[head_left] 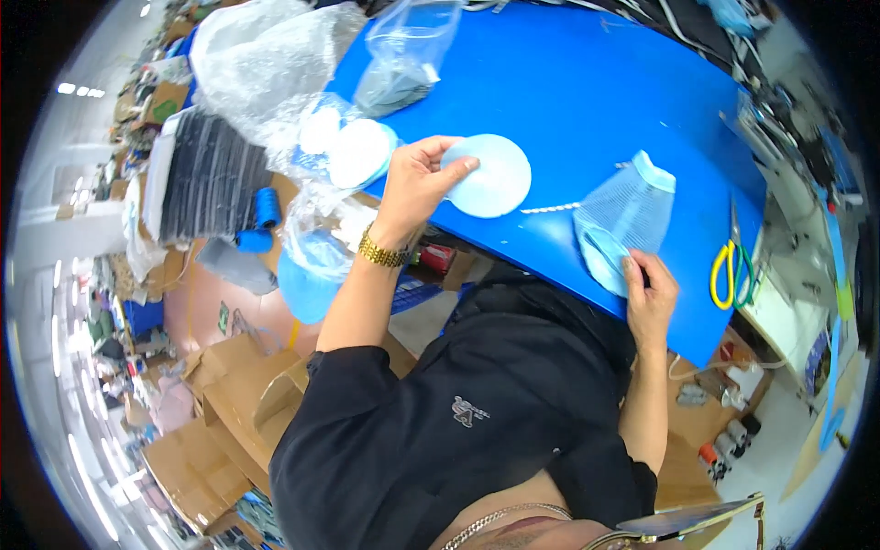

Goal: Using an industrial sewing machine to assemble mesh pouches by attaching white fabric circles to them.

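My left hand (422,181) pinches the left edge of a round, pale white-blue disc (495,176), thumb on top, over the front of the blue table (587,82). On the right, my right hand (650,295) grips the lower rim of a light blue mesh bag (631,206), which lies on the tabletop with its narrow banded end pointing away from me. A twisted white cord (550,209) reaches from the bag toward the disc. Left of my left hand, a stack of similar white discs (360,154) sits at the table edge, partly in clear plastic.
Scissors (731,266) with yellow and green handles lie near the table's right edge. A clear bag with grey contents (399,84) stands at the far left, beside crumpled clear plastic (270,64). Blue thread spools (267,209) and cardboard boxes (243,390) are on my left.
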`<state>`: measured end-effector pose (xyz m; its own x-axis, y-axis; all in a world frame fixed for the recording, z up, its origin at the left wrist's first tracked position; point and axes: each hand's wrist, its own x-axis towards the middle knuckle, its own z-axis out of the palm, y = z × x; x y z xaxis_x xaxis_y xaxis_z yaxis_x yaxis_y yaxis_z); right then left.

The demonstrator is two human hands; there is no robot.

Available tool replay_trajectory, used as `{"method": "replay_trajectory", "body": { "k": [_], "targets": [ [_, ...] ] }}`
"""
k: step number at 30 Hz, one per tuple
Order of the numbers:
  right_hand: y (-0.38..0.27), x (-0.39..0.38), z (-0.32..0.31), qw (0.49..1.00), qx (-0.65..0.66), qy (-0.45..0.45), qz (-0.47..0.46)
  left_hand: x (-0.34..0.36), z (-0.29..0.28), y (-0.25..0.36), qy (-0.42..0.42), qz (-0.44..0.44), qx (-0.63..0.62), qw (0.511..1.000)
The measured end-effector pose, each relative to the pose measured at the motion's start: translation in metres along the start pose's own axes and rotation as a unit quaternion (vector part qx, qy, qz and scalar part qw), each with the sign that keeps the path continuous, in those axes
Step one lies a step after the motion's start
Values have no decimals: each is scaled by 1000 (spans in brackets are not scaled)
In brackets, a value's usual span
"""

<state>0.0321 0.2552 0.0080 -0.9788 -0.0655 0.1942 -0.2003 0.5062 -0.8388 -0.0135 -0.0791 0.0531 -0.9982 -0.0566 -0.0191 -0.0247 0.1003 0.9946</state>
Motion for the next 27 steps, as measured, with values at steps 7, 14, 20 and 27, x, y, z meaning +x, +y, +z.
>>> {"method": "replay_trajectory", "body": {
  "k": [7, 14, 20, 27],
  "targets": [
    [4, 0, 2, 1000, -5, 15, -5, 5, 73, -8, -47, 18, -21, 999],
    [2, 0, 2, 1000, 3, 18, -23, 5, 98, -4, -49, 42, -6, 998],
    [4, -1, 3, 999, 7, 17, -26, 2, 95, -9, -96, -20, -28, 995],
    [4, -1, 1, 1000, 5, 7, -15, -11, 98, 7, -72, 5, -105, 992]
  ]
}}
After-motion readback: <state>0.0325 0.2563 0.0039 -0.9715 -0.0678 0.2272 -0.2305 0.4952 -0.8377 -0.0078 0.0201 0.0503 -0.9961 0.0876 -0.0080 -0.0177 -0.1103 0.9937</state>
